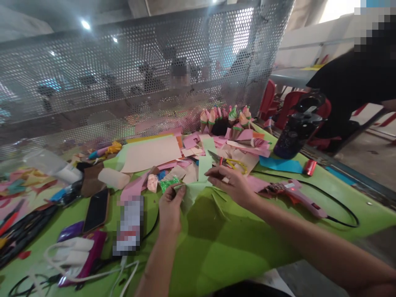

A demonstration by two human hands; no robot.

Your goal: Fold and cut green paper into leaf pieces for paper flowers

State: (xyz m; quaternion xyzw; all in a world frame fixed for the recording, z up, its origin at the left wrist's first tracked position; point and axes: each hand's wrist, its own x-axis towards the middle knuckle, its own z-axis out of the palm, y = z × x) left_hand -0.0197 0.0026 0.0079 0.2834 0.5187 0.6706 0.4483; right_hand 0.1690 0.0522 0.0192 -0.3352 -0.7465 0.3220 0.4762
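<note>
My left hand (172, 204) pinches a piece of pale green paper (192, 194) between thumb and fingers above the green tabletop. My right hand (232, 185) hovers at the paper's right side, fingers stretched loosely and apart from the thumb; whether a fingertip touches the sheet is hard to see. Just behind the fingers lies a pale green paper strip (204, 167). Scissors with yellow handles (237, 165) rest beyond my right hand. Thin green paper offcuts (219, 202) lie below it, and a crinkled bright green wrapper (168, 183) is behind my left hand.
A pink glue gun (305, 199) with a black cord lies right, near a dark bottle (297, 132). Paper ice cream cones (233, 115) stand at the back before a perforated metal screen (123, 82). Phones, chargers and a power strip (89, 251) crowd the left. A person stands at right.
</note>
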